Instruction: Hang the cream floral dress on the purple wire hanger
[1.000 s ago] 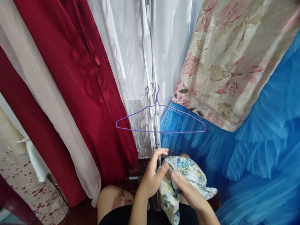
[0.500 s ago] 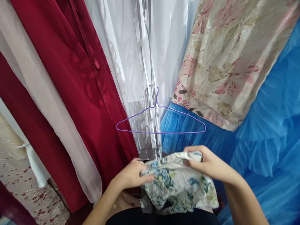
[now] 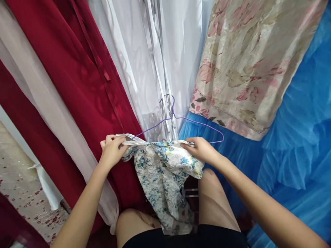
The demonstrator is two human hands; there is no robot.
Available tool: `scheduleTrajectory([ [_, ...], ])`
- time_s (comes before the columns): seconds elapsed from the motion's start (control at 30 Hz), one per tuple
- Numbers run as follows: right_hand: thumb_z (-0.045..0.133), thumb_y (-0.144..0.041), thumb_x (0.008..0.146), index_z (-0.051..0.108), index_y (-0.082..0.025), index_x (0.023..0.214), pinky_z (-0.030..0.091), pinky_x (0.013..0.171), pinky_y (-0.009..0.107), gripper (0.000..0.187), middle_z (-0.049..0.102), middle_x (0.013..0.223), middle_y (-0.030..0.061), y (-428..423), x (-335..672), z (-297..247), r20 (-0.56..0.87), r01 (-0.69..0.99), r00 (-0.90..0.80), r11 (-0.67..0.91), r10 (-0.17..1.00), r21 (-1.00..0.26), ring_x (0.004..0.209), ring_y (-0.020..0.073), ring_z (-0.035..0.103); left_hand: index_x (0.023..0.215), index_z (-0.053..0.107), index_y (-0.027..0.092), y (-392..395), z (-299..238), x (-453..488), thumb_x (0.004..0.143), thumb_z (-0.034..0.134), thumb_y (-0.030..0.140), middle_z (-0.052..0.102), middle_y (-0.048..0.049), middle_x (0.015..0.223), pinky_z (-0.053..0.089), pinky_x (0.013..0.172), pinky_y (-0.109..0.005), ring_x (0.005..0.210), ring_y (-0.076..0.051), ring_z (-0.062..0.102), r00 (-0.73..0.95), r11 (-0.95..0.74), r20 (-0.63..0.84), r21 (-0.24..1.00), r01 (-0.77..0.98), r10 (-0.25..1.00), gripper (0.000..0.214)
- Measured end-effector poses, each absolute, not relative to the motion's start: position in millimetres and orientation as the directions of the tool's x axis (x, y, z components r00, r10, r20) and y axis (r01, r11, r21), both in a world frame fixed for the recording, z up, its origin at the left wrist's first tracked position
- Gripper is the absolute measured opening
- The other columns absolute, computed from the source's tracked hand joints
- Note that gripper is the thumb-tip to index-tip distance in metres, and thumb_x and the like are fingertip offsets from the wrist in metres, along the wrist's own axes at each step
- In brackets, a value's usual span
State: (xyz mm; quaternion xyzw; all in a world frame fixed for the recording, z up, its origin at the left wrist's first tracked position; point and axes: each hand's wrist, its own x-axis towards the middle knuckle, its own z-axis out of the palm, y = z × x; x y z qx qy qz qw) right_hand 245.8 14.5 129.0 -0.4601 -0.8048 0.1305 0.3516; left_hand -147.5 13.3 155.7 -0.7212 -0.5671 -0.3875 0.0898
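I hold a small floral garment (image 3: 161,172), white with blue and yellow-green flowers, stretched between both hands. My left hand (image 3: 111,150) is closed on its left top corner. My right hand (image 3: 200,150) is closed on its right top edge. The cloth hangs down over my knees. The garment's top edge is level with the bottom bar of a purple wire hanger (image 3: 178,119), which hangs from a thin metal rod just behind the cloth. The hanger's left end lies close to my left hand.
Hanging clothes crowd the space: a dark red dress (image 3: 85,89) and a sheer pale one (image 3: 38,100) at left, white sheer fabric (image 3: 160,51) in the middle, a beige floral garment (image 3: 248,62) and blue tulle (image 3: 292,144) at right. My bare knees (image 3: 212,196) are below.
My hands have lifted the floral garment from my lap to the hanger's bar and spread apart, opening it out. One second ago it was bunched between both hands.
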Motion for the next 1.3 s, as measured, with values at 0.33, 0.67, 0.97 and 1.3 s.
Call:
scheduleTrajectory([
  [0.33,0.056,-0.025,0.090,0.062,-0.020,0.071,0.028,0.059,0.029,0.020,0.067,0.067,0.0057,-10,235,121,0.452,0.697,-0.275,0.500,0.849,-0.514,0.064,0.0191,0.059,0.094,0.070,0.023,26,179,-73,0.094,0.055,0.047,0.073,-0.0099,0.113,0.038,0.099,-0.036,0.111,-0.029,0.059,0.146,-0.515,0.651,0.423,0.746,0.745,0.029],
  [0.67,0.054,-0.026,0.091,0.070,-0.020,0.118,0.049,0.077,0.032,0.031,0.076,0.099,0.0081,-10,256,100,0.616,0.501,-0.084,0.567,0.784,-0.654,0.087,0.0240,0.069,0.100,0.069,0.025,25,176,-12,0.101,0.048,0.044,0.071,-0.0023,0.081,0.037,0.068,-0.026,0.074,-0.020,0.064,0.174,-0.464,0.717,0.230,0.855,0.675,0.028],
  [0.97,0.065,-0.040,0.088,0.068,-0.016,0.130,0.053,0.083,0.038,0.049,0.077,0.109,0.0115,-7,333,117,0.481,0.707,-0.169,0.446,0.860,-0.549,0.093,0.0290,0.072,0.091,0.066,0.021,22,176,-11,0.101,0.046,0.040,0.063,-0.0054,0.098,0.037,0.067,-0.027,0.079,-0.019,0.059,0.196,-0.455,0.747,0.157,0.877,0.635,0.030],
  [1.3,0.071,-0.043,0.085,0.040,-0.015,0.157,0.053,0.060,0.030,0.083,0.076,0.088,0.0084,-11,343,115,0.686,0.657,0.026,0.505,0.727,-0.559,0.063,0.0193,0.064,0.084,0.063,0.020,20,165,-19,0.103,0.045,0.040,0.059,-0.0037,0.086,0.036,0.067,-0.026,0.076,-0.017,0.057,0.166,-0.457,0.784,0.164,0.874,0.599,0.033],
])
